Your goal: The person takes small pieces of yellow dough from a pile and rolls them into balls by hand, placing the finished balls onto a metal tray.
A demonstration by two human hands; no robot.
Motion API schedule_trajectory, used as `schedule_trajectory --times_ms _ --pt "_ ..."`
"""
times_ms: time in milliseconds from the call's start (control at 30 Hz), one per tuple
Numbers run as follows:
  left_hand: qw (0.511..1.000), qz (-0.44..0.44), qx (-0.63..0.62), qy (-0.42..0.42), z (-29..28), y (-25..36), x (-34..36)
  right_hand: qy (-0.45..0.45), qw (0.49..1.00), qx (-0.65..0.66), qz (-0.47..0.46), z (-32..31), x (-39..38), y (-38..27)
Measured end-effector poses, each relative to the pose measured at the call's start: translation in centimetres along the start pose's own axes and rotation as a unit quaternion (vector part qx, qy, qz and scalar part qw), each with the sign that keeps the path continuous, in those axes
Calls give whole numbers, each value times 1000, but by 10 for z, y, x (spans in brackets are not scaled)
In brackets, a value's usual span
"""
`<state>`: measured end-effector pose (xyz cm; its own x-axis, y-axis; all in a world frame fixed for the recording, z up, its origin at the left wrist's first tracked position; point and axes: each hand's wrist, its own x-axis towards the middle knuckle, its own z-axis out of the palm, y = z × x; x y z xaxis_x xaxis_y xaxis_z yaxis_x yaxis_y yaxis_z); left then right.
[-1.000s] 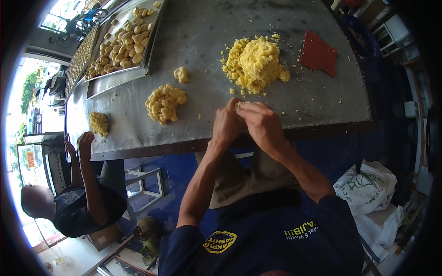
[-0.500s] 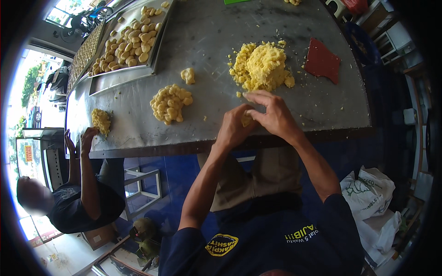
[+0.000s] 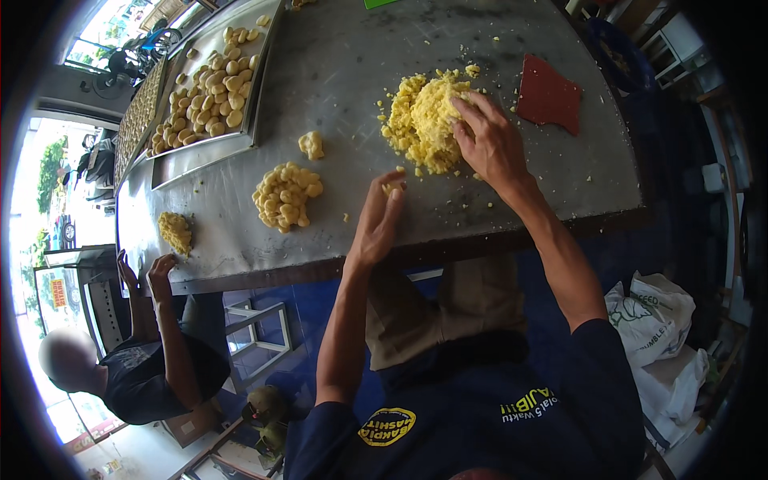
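Observation:
My left hand (image 3: 378,216) is cupped, fingers curled round a small yellow piece of dough (image 3: 392,189), just above the steel table's near part. My right hand (image 3: 492,140) rests its curved, parted fingers on a heaped yellow crumbly mixture (image 3: 416,112), its fingertips partly sunk in it. Left of these lie a cluster of pale dough balls (image 3: 286,198) and a single irregular dough lump (image 3: 312,144). A red flat scraper (image 3: 548,94) lies right of the yellow heap, with loose crumbs around.
A metal tray (image 3: 160,172) of small rounds and another tray (image 3: 128,152) line the steel table's (image 3: 344,88) left. A co-worker (image 3: 160,376) works beside a smaller yellow pile (image 3: 174,232). A green sheet (image 3: 384,3) is at the back; white sacks (image 3: 652,320) lie right below the table.
My hands have parted: the right moved up onto the yellow heap and opened its grip, while the left stayed low with the dough piece, shifting slightly left.

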<state>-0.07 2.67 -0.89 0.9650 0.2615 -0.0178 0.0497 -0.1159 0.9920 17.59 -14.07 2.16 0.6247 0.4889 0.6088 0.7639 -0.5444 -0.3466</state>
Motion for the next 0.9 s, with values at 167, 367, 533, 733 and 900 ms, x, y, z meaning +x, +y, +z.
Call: schedule_trajectory --times_ms 167,367,533,733,900 --pt "974 79 212 -6 -12 8 -5 -71 995 45 61 -5 -46 23" --pt "917 153 356 96 -16 12 -6 -34 998 21 42 -9 -74 2" --pt "878 189 405 169 -22 3 -12 -102 991 6 82 -25 -91 -3" --pt "877 41 451 161 -30 28 47 -104 991 -2 84 -27 -70 -3" --pt "830 121 507 197 -26 1 60 -116 991 -16 58 -30 -66 -7"
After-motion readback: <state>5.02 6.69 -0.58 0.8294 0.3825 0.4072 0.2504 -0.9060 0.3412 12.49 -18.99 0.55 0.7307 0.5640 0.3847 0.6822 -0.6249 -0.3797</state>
